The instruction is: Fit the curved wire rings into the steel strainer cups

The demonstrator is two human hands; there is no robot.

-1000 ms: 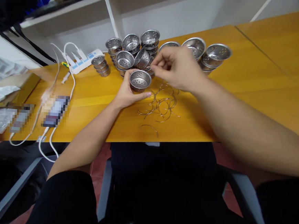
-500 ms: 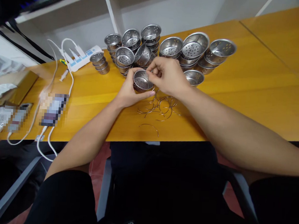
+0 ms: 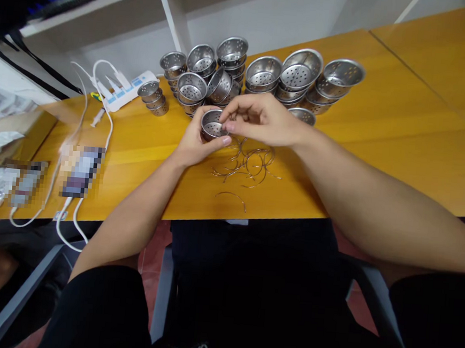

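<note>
The yellow wooden table (image 3: 401, 117) fills the view. Stacks of perforated steel cups (image 3: 264, 72) crowd its far edge, at twelve to two o'clock from the hands. A white power strip (image 3: 126, 88) lies at ten o'clock and a phone (image 3: 82, 172) at eight. The left hand (image 3: 195, 141) is wrapped around one perforated steel cup (image 3: 212, 125), held just over the table. The right hand (image 3: 261, 120) pinches at the cup's rim; what it pinches is too small to tell. Curved wire loops (image 3: 249, 164) lie tangled at four o'clock, and a lone wire (image 3: 232, 198) lies at six.
</note>
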